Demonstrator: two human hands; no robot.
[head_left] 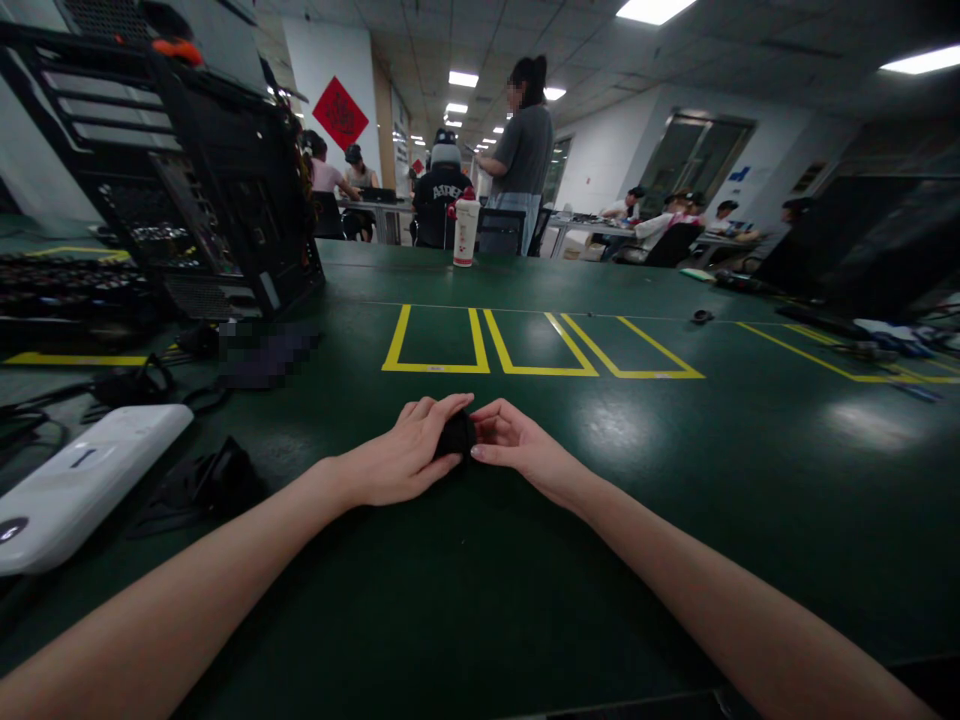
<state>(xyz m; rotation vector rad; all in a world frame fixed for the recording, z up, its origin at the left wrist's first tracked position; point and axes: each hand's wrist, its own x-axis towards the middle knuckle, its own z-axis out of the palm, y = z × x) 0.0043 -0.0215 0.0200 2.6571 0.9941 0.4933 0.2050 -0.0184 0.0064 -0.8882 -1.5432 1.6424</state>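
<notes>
A small black object with a rounded edge (456,434) rests at or just above the green table, between my two hands. My left hand (405,450) is closed round its left side, thumb below and fingers over the top. From the right, my right hand (517,445) pinches at its edge with the thumb and curled fingertips. Most of the object is covered by the fingers, so its exact kind does not show.
Yellow tape frames (439,368) mark the green table (465,600) ahead. A white device (97,470), crumpled black cloth (217,480) and cables lie left, near an open computer case (217,190). A cup (466,230) stands at the far edge; people are beyond.
</notes>
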